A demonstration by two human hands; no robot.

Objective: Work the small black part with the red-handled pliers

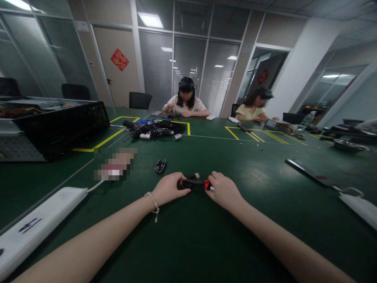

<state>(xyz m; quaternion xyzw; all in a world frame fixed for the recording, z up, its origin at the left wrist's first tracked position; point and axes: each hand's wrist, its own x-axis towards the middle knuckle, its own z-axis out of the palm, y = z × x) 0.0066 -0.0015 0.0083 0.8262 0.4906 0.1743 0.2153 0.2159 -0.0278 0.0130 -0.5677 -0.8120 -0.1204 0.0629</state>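
Observation:
Low over the green table [206,243], my left hand [167,188] is closed around a small black object [183,184] whose kind I cannot make out. My right hand [226,190] grips a tool with a red and silver handle [208,186]. A thin dark part of it points left and meets the black object; its exact kind is unclear. Just behind the two hands lies a small pale piece [197,175]. Farther left, beyond my left hand, sits a small black and silver part [160,166].
An opened black computer case [64,127] stands at the left, with a white power strip [44,224] nearer. A pile of black tools and parts [159,129] lies ahead. At right are a flat dark device [309,172] and a metal bowl [350,146]. Two people sit across.

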